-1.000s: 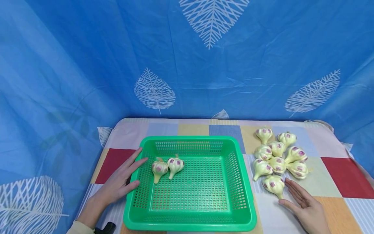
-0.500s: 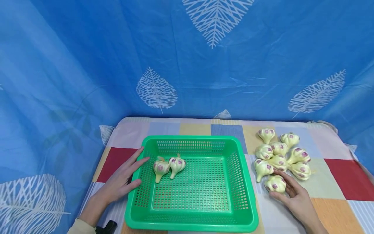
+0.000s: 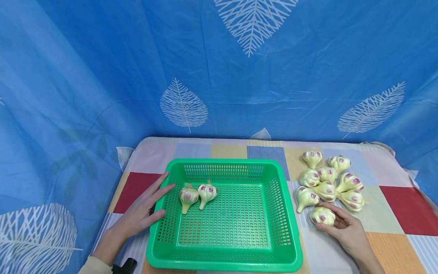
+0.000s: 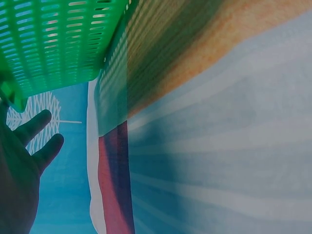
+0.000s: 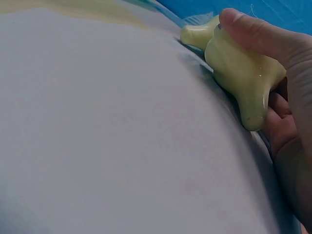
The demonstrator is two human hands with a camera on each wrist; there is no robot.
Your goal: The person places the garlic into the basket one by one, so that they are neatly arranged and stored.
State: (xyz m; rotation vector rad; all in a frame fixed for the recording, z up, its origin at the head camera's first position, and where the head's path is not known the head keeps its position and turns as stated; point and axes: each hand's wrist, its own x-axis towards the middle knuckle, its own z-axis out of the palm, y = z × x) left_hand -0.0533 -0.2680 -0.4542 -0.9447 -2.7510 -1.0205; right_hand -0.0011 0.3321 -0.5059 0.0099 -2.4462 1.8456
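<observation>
At the right of the head view my right hand (image 3: 345,230) grips a purple-streaked garlic bulb (image 3: 322,216), the nearest of the group. In the right wrist view the thumb presses on one side of that garlic bulb (image 5: 241,73) and its stem points down. My left hand (image 3: 140,211) rests with spread, straight fingers at the left rim of a green perforated basket (image 3: 224,267). Inside the basket, toward its left, lie two garlic bulbs (image 3: 207,192). The left wrist view shows fingers of the left hand (image 4: 19,161) beside the basket wall (image 4: 53,58).
Several more garlic bulbs (image 3: 326,190) lie clustered on the patchwork tablecloth (image 3: 229,151), right of the basket and just beyond the right hand. A blue curtain (image 3: 291,95) with white leaf prints hangs behind the table and at its sides.
My right hand has moved up and left from beside the nearest garlic bulb to take hold of it. A neighbouring bulb has shifted slightly. The left hand stays at the basket rim.
</observation>
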